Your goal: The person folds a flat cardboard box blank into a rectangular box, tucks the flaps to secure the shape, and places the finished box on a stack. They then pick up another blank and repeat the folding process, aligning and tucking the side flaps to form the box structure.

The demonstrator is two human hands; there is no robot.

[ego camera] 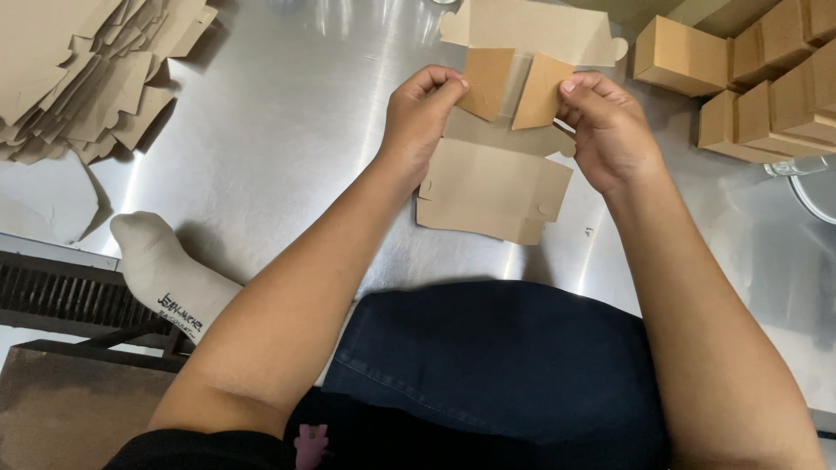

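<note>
Bright overhead light streaks glare along the steel table [287,130]; soft shadows, sharp focus throughout.

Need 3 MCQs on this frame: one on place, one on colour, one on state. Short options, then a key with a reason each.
1. Where is the pile of flat blanks?
A. top left
B. top right
C. on the lap

2. What colour is the sock?
A. black
B. white
C. red

3. What state is the blank in the hands?
A. closed box
B. part folded, two flaps raised
C. torn in two

Key: 1 A, the pile lies at the table's top left; 2 B, it is white; 3 B, left hand and right hand each pinch a raised flap.
</note>
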